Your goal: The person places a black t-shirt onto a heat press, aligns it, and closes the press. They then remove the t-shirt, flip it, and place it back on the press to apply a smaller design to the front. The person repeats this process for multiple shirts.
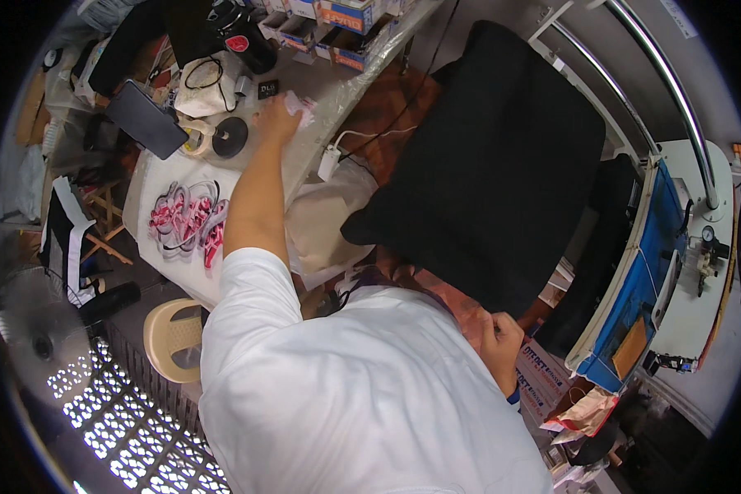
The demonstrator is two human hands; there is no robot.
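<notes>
My left arm stretches far forward over the table [329,115]. My left hand [276,122] closes on a small crumpled white-and-pink piece [305,110], film or cloth, near the table's right edge. Beside it lie a small dark square card [268,89] and a round black disc [230,137]. On the right, my right hand [502,342] is curled at the lower edge of a large black cloth [485,173]; what its fingers hold, if anything, is hidden. A white sheet with red, pink and grey printed lettering [188,216] lies on the table's near left part.
A black tablet [146,119], a black bottle [245,39] and small open boxes [346,41] stand along the table. A beige plastic stool [173,339] and a fan [43,346] are at the left. At the right are a blue-lined panel [625,288] and chrome bars [675,90].
</notes>
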